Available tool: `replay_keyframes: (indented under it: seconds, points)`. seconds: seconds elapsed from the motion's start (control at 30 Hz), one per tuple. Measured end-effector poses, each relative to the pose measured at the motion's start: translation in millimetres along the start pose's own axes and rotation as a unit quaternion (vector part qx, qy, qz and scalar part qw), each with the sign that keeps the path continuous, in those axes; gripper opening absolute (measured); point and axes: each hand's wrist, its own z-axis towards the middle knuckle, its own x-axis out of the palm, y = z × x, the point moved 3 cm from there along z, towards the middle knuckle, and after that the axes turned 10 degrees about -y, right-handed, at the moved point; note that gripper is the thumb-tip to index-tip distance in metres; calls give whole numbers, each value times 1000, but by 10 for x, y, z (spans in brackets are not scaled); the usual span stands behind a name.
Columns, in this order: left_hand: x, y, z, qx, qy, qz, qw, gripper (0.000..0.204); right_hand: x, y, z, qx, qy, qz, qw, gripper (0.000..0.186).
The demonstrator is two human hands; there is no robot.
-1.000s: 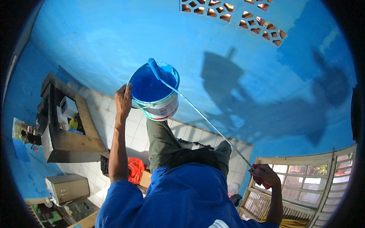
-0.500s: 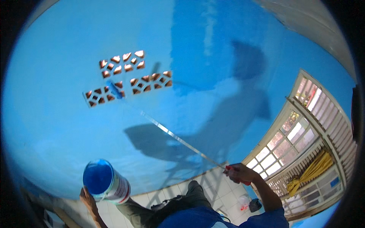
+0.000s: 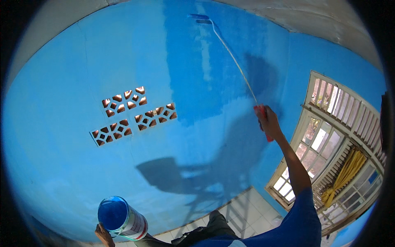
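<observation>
My right hand grips the red handle of a paint roller, its arm stretched up and forward. The roller's blue sleeve is high on the wall, at the darker blue painted patch; whether it touches is hard to tell beside its shadow. At the lower left my left hand holds a paint bucket by its side, fingers partly hidden behind it. The bucket is tilted, and blue paint shows inside.
Ventilation blocks pierce the light blue wall on the left. A louvred window with a bunched yellow curtain stands at the right. White floor tiles lie below, and a ladder-like shadow falls there.
My right hand has risen, carrying the roller from the ventilation blocks up and right to the top of the darker patch. My view has tilted upward. The left hand still holds the bucket.
</observation>
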Motion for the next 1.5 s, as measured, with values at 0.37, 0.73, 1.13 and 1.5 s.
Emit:
replay_keyframes:
  seconds: [0.37,0.73,1.13,1.5]
  points:
    - [391,930,1,244,-160,241,925,29,354,63,1223,-114,-131,-54,983,40]
    - [226,595,7,91,-62,35,993,29,575,14,1537,-116,-77,-51,989,42]
    - [132,205,-54,1,-48,-91,995,39,787,-718,820,-62,-49,-144,986,43]
    - [251,432,89,-75,-35,-116,990,44,929,-1322,-208,-34,-20,-124,992,43]
